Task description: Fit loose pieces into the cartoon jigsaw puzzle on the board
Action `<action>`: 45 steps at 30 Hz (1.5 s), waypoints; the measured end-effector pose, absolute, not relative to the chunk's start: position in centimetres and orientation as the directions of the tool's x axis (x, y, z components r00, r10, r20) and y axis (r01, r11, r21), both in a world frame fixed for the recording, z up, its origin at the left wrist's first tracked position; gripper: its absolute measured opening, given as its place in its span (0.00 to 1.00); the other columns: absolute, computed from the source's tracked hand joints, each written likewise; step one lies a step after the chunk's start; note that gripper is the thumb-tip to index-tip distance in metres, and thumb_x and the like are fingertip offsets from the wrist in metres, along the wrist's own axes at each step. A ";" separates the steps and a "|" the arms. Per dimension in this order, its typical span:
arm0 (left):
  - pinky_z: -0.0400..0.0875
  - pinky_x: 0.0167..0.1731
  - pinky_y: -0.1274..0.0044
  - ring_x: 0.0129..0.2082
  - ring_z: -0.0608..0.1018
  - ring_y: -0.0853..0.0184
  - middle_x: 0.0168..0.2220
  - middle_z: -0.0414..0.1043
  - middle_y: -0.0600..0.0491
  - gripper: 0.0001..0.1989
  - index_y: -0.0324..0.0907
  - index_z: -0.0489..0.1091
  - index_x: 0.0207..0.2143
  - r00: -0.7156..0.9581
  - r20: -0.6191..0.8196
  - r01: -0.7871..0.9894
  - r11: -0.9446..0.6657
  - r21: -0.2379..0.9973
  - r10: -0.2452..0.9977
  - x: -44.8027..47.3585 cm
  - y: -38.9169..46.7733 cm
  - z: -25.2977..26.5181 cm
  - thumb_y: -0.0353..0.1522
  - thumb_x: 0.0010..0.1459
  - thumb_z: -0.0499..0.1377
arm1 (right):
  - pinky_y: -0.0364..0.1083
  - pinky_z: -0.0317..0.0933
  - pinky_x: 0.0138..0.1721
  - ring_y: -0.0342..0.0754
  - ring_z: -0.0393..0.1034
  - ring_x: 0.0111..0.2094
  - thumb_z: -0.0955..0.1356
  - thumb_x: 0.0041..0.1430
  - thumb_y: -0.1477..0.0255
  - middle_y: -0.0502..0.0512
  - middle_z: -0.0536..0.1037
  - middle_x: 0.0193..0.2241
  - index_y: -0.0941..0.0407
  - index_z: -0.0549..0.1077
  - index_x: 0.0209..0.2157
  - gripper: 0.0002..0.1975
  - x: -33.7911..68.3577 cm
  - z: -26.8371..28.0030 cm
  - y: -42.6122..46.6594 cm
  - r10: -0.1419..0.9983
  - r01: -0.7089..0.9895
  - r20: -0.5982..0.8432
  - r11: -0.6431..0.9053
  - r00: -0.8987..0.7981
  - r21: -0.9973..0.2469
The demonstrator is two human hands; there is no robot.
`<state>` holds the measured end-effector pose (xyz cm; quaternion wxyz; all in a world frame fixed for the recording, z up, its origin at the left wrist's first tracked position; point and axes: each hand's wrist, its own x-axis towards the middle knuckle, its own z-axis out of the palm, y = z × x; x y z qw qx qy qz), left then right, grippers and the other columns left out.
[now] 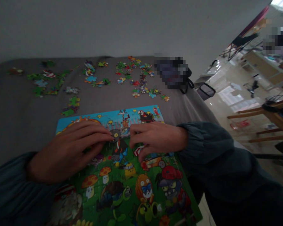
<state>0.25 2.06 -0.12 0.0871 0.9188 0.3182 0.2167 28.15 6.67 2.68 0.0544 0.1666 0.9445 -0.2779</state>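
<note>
A cartoon jigsaw puzzle (115,185), mostly joined, lies in front of me with a blue sky strip along its far side and green below. My left hand (77,144) rests over its upper left part, fingers stretched out and together, fingertips touching the picture beside a grey zombie head (116,135). My right hand (153,136) is over the upper right part with curled fingers and the thumb bent in. Red and white stripes show between thumb and fingers; whether they belong to a loose piece or the picture, I cannot tell. Both hands hide parts of the puzzle.
Loose puzzle pieces (142,89) lie in several groups on the grey cloth (103,102) beyond the puzzle, with more pieces (41,83) at the far left. A dark bag (172,73), partly blurred, stands at the far right by the wall. Wooden furniture (273,117) is on the floor to the right.
</note>
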 end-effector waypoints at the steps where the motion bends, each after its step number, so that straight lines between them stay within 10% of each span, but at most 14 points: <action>1: 0.67 0.52 0.70 0.47 0.77 0.66 0.45 0.78 0.56 0.12 0.49 0.73 0.47 0.703 0.343 0.547 -0.782 0.298 0.623 0.3 2.1 -0.2 0.30 0.71 0.51 | 0.45 0.59 0.37 0.47 0.69 0.44 0.72 0.64 0.63 0.56 0.72 0.48 0.56 0.75 0.46 0.14 28.2 2.6 6.7 0.290 0.344 -0.184 0.795 -0.939 -0.500; 19: 0.66 0.54 0.69 0.48 0.76 0.65 0.47 0.77 0.56 0.12 0.50 0.72 0.49 0.698 0.326 0.556 -0.770 0.313 0.637 0.1 2.1 -0.4 0.30 0.71 0.51 | 0.51 0.55 0.50 0.55 0.60 0.49 0.79 0.48 0.57 0.61 0.65 0.50 0.58 0.71 0.50 0.32 28.9 2.2 7.2 0.199 0.218 -0.091 0.833 -0.976 -0.509; 45: 0.66 0.54 0.70 0.48 0.76 0.65 0.47 0.77 0.56 0.12 0.49 0.72 0.49 0.703 0.331 0.549 -0.777 0.308 0.629 0.2 2.2 -0.4 0.30 0.71 0.51 | 0.48 0.54 0.48 0.51 0.59 0.46 0.77 0.54 0.58 0.58 0.66 0.46 0.58 0.72 0.48 0.26 28.5 2.6 7.3 0.201 0.223 -0.098 0.826 -0.975 -0.518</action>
